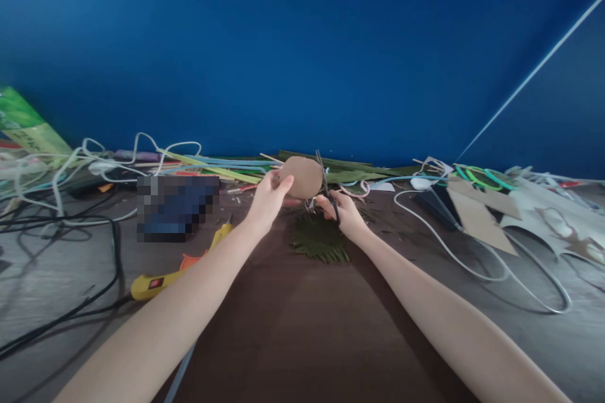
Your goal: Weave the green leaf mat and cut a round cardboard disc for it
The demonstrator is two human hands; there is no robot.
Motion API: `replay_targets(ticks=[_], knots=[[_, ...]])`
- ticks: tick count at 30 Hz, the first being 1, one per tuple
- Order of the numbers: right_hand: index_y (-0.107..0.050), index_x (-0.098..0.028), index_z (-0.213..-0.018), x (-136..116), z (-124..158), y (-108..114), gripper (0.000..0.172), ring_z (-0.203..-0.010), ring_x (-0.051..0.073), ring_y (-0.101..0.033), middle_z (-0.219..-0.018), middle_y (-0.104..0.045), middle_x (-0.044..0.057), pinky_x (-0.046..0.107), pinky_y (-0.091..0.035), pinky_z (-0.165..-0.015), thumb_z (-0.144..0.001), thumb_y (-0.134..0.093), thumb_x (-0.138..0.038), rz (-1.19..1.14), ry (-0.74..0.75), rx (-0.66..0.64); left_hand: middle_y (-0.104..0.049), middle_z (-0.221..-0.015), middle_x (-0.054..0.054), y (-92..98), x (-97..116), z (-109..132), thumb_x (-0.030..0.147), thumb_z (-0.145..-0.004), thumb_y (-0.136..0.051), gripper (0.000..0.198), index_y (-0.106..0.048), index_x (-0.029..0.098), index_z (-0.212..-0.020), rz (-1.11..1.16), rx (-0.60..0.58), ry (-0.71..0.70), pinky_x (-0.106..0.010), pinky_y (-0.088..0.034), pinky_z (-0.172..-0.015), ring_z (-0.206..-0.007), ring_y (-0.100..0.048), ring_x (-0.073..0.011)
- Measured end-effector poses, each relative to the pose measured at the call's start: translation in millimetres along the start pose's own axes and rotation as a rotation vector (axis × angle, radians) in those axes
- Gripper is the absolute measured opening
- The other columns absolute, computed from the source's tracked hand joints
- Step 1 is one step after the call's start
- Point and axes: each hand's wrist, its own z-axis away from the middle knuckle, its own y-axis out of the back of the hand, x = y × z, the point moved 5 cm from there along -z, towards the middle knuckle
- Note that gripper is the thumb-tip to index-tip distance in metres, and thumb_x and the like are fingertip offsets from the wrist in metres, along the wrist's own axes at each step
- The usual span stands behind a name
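Note:
Between thumb and fingers, my left hand [270, 198] grips a round brown cardboard disc [305, 177], raised above the table. My right hand [347, 215] is closed around the handles of dark scissors [326, 179], whose blades point up at the disc's right edge. Whether the blades touch the cardboard I cannot tell. Below both hands, a dark green piece with a fringed edge [319, 239] lies on the table, partly in shadow.
A yellow glue gun [155, 283] lies left, partly behind my left forearm, near a blurred-out dark device [177, 208]. Black cables [116, 252] and white cords [59, 186] tangle at far left. Cardboard scraps [482, 217] and a looping white cable [501, 274] lie right. A blue wall [302, 50] rises behind.

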Motion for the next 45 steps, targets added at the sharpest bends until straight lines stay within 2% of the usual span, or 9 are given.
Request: replay_targets(ticks=[3,7,10,15,30,34,37,42,45], knots=[[-0.035,-0.021,-0.061,0.9,-1.0,-2.7,0.053,-0.046,0.008,-0.035,-0.049,-0.039,-0.005,0.024,-0.024,-0.046,-0.065,-0.057,-0.07,-0.075,0.007,-0.019,-0.066,-0.106,-0.011,-8.6,-1.2,3.1,0.017,-0.082,-0.055,0.018,-0.059,0.013,-0.098,0.157,-0.102,0.119,-0.027,-0.058,-0.066,-0.091,-0.065,-0.0209],[-0.035,-0.021,-0.064,-4.9,1.8,-4.3,0.051,-0.047,0.008,-0.033,-0.05,-0.036,-0.007,0.024,-0.023,-0.047,-0.068,-0.056,-0.068,-0.113,0.036,-0.052,-0.069,-0.104,-0.008,-11.2,0.0,3.7,0.012,-0.082,-0.052,0.018,-0.062,0.014,-0.097,0.228,-0.159,0.115,-0.031,-0.056,-0.083,-0.096,-0.064,-0.0189],[-0.036,-0.021,-0.066,-8.8,4.5,-3.1,0.049,-0.05,0.008,-0.032,-0.051,-0.036,-0.006,0.025,-0.023,-0.049,-0.072,-0.052,-0.067,-0.093,0.073,-0.055,-0.07,-0.104,-0.008,-11.7,-1.4,4.1,0.012,-0.081,-0.052,0.02,-0.063,0.013,-0.099,0.185,-0.172,0.111,-0.036,-0.055,-0.086,-0.096,-0.065,-0.0203],[-0.038,-0.02,-0.069,-5.2,3.7,-3.0,0.045,-0.053,0.009,-0.034,-0.056,-0.037,-0.006,0.025,-0.025,-0.052,-0.076,-0.052,-0.063,-0.105,0.103,-0.057,-0.07,-0.103,-0.008,-11.7,-1.2,4.7,0.011,-0.081,-0.053,0.023,-0.064,0.012,-0.101,0.151,-0.166,0.103,-0.039,-0.054,-0.086,-0.096,-0.065,-0.0218],[-0.038,-0.021,-0.058,-7.2,2.0,1.3,0.055,-0.046,0.01,-0.038,-0.046,-0.041,-0.004,0.025,-0.028,-0.047,-0.063,-0.054,-0.073,0.01,0.015,0.01,-0.069,-0.096,-0.008,-7.1,3.2,2.4,0.011,-0.081,-0.053,0.015,-0.061,0.012,-0.094,0.191,-0.088,0.049,-0.035,-0.058,-0.077,-0.09,-0.065,-0.0204],[-0.041,-0.02,-0.057,-4.0,0.7,2.6,0.053,-0.046,0.01,-0.039,-0.045,-0.042,-0.003,0.025,-0.028,-0.047,-0.065,-0.055,-0.071,0.05,0.008,0.017,-0.066,-0.091,-0.006,-3.8,3.0,0.1,0.013,-0.082,-0.053,0.003,-0.056,0.014,-0.084,0.27,-0.045,0.05,-0.032,-0.059,-0.073,-0.083,-0.065,-0.0167],[-0.042,-0.02,-0.059,0.3,-0.9,1.3,0.052,-0.046,0.01,-0.039,-0.045,-0.042,-0.004,0.025,-0.027,-0.047,-0.066,-0.057,-0.069,0.018,0.001,-0.003,-0.063,-0.083,-0.003,-0.3,2.6,-2.2,0.014,-0.082,-0.053,0.003,-0.055,0.015,-0.08,0.288,-0.017,0.021,-0.028,-0.06,-0.069,-0.072,-0.062,-0.0116],[-0.037,-0.021,-0.062,3.3,-1.7,-4.6,0.051,-0.047,0.008,-0.035,-0.05,-0.039,-0.006,0.024,-0.024,-0.046,-0.065,-0.062,-0.064,-0.11,0.026,-0.071,-0.063,-0.089,-0.005,3.2,4.9,-2.0,0.017,-0.081,-0.055,0.017,-0.062,0.013,-0.096,0.166,0.018,-0.05,-0.028,-0.06,-0.066,-0.071,-0.06,-0.0118],[-0.036,-0.021,-0.064,0.6,-0.8,-5.9,0.05,-0.048,0.008,-0.034,-0.051,-0.038,-0.006,0.024,-0.023,-0.046,-0.068,-0.059,-0.065,-0.09,0.049,-0.088,-0.064,-0.096,-0.007,4.7,6.2,-1.9,0.02,-0.08,-0.056,0.024,-0.063,0.012,-0.102,0.079,0.047,-0.085,-0.03,-0.06,-0.064,-0.075,-0.061,-0.0141]])
